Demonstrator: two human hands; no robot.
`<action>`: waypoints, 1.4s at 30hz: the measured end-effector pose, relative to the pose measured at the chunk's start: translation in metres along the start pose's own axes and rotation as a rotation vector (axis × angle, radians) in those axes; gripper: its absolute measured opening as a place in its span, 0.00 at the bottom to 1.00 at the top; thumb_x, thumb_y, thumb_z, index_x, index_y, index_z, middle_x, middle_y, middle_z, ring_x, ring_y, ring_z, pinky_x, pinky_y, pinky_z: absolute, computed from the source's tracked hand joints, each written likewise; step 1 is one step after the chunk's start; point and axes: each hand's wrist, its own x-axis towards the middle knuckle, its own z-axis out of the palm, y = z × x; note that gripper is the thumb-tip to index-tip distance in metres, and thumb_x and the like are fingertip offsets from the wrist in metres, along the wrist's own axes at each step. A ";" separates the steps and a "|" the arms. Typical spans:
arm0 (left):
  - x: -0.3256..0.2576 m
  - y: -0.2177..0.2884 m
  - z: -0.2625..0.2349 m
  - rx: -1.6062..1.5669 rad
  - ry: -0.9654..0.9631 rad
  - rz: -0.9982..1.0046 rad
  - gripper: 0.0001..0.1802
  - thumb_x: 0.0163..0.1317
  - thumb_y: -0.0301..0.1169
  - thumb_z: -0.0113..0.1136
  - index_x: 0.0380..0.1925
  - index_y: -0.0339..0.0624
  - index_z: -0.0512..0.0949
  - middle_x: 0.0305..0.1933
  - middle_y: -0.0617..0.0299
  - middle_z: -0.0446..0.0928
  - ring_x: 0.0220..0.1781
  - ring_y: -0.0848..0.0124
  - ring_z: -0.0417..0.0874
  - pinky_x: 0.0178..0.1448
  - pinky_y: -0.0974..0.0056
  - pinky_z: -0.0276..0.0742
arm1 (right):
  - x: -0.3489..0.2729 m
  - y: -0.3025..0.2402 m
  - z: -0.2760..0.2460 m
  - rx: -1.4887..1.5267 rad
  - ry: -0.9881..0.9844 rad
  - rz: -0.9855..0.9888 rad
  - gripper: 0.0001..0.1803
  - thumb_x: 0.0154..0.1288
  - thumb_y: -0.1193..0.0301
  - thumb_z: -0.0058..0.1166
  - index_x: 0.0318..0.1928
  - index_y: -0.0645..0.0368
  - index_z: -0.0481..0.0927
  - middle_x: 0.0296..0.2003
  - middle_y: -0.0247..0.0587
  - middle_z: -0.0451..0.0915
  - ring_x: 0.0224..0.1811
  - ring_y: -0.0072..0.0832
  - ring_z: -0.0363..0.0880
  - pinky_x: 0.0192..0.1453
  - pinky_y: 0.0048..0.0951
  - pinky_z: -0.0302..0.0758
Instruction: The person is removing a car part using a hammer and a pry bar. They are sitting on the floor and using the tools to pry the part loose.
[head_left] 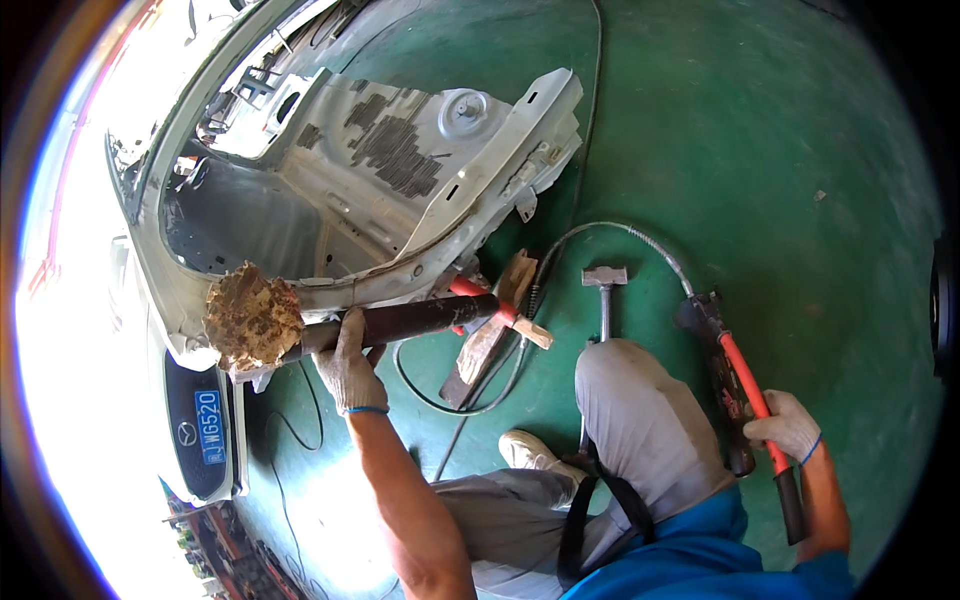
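My left hand (pixel 350 370), in a white knit glove, is closed around a dark hydraulic ram (pixel 420 318). At the ram's left end sits a rough yellow-brown block (pixel 254 318), against the lower edge of a bare car body shell (pixel 330 200). The ram's right end lies near a red tool part (pixel 470 288) and a splintered piece of wood (pixel 478 358). My right hand (pixel 788 428), also gloved, grips the red lever (pixel 752 385) of a hydraulic hand pump (pixel 728 400). From the pump's top a hose (pixel 620 228) curves left towards the ram.
A hammer (pixel 605 290) stands head up beside my bent knee (pixel 640 390). Black cables and the hose loop over the green floor (pixel 760 150). Another car's front (pixel 200 425) with a blue plate is at the lower left. Strong glare fills the left side.
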 end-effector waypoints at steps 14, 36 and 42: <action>0.002 -0.002 -0.002 0.022 0.023 0.015 0.29 0.61 0.41 0.73 0.59 0.44 0.75 0.55 0.58 0.78 0.55 0.65 0.81 0.49 0.52 0.87 | 0.024 0.036 0.010 -0.346 0.029 -0.090 0.20 0.52 0.68 0.67 0.43 0.67 0.76 0.29 0.48 0.82 0.28 0.37 0.83 0.36 0.36 0.81; 0.034 -0.026 -0.008 -0.142 0.030 0.197 0.27 0.59 0.36 0.76 0.55 0.44 0.74 0.49 0.60 0.80 0.49 0.66 0.83 0.47 0.52 0.85 | -0.009 -0.002 0.016 -0.066 0.090 -0.070 0.18 0.43 0.80 0.56 0.41 0.66 0.77 0.26 0.39 0.77 0.22 0.28 0.77 0.27 0.30 0.77; 0.017 -0.009 -0.017 -0.064 0.064 0.024 0.24 0.58 0.35 0.74 0.51 0.39 0.77 0.46 0.57 0.81 0.44 0.66 0.84 0.41 0.59 0.85 | 0.020 0.045 0.021 -0.066 0.093 -0.172 0.23 0.46 0.82 0.54 0.48 0.66 0.79 0.31 0.37 0.79 0.30 0.27 0.79 0.34 0.31 0.78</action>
